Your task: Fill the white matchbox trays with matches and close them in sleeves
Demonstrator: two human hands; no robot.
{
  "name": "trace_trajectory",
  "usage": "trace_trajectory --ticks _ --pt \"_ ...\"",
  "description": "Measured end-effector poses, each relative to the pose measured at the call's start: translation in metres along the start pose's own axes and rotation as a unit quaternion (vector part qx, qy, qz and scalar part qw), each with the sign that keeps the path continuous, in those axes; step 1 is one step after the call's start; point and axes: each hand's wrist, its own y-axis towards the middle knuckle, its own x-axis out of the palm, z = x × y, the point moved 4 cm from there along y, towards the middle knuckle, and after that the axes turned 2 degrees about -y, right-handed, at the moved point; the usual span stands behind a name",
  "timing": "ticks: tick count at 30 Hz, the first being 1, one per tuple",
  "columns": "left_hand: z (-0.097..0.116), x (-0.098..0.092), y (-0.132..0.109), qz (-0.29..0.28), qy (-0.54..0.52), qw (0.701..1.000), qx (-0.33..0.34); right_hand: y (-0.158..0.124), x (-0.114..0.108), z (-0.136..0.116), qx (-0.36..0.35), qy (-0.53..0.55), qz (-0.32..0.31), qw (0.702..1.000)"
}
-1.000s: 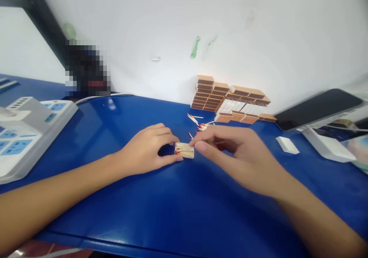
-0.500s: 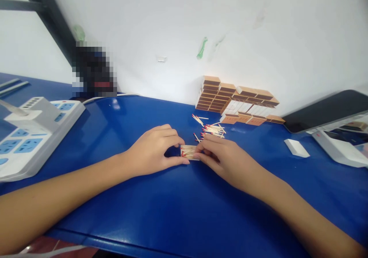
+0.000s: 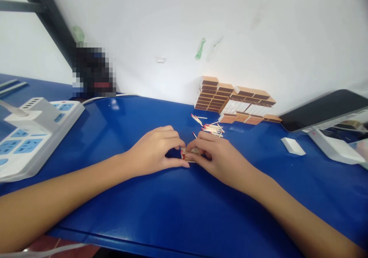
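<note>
A small matchbox tray [image 3: 183,154] with red-tipped matches in it lies on the blue table [image 3: 161,208]. My left hand [image 3: 156,150] grips the tray's left end between thumb and fingers. Over the tray's middle and right part is my right hand [image 3: 218,152], its thumb and fingertips pinched at the matches; what exactly they hold is hidden. Loose matches [image 3: 212,129] are scattered just beyond my right hand.
Stacked matchboxes [image 3: 211,95] stand against the white wall. A white box piece [image 3: 293,146] lies at the right, near a phone [image 3: 324,108] on a stand. A power strip [image 3: 37,143] occupies the left side.
My right hand has moved left over the tray and now covers more of it. My left hand has stayed at the tray's left end. The view has shifted slightly.
</note>
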Motion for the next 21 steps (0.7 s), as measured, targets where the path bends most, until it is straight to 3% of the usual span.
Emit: trace_trajectory --ticks 21 --pt "0.0021 -0.0001 0.0001 -0.014 -0.004 1.0 -0.015 0.0022 0.0058 0.0016 -0.004 -0.02 -0.052 0.998"
